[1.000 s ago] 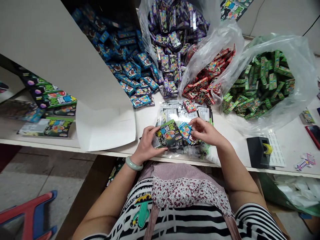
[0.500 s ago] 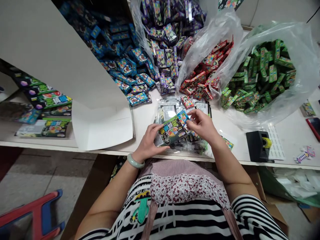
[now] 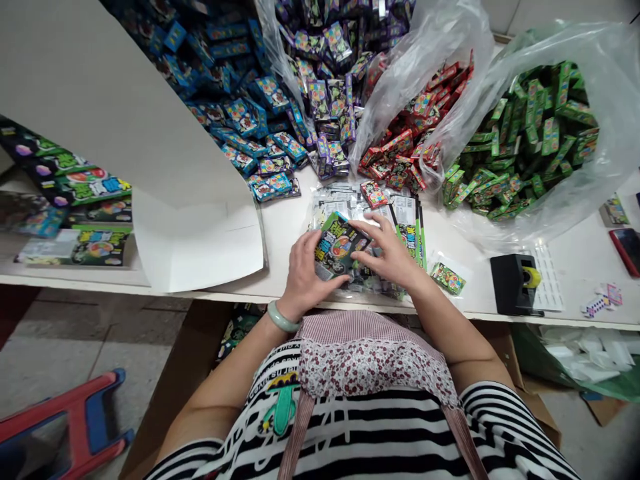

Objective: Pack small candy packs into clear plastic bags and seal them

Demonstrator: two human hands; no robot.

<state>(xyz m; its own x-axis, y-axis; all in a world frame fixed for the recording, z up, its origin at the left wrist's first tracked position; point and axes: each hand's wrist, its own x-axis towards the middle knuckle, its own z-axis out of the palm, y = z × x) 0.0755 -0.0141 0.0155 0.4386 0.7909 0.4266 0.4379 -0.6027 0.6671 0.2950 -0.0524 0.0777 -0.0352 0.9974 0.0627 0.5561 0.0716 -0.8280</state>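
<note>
My left hand (image 3: pixel 304 268) grips a black-and-green printed packet (image 3: pixel 336 248) by its left side. My right hand (image 3: pixel 387 253) holds the same packet from the right, fingers spread over its top edge. A small blue box shows at the packet's upper left corner, mostly inside it. Beneath my hands lies a stack of flat clear-and-printed packets (image 3: pixel 407 220) on the white table (image 3: pixel 290 233). A single red box (image 3: pixel 373 194) lies just beyond the stack, and a small green box (image 3: pixel 448 278) lies to the right of my right wrist.
Heaps of small boxes fill the back: blue (image 3: pixel 240 113), purple (image 3: pixel 330 73), red (image 3: pixel 410 140) in a clear bag, green (image 3: pixel 530 140) in another bag. A white cardboard flap (image 3: pixel 195 233) stands left, filled packets (image 3: pixel 75 193) beyond it. A black tape dispenser (image 3: pixel 515 283) sits right.
The small blue box held by my right hand has gone into the packet. Both hands have closed together on the packet and shifted slightly away from me.
</note>
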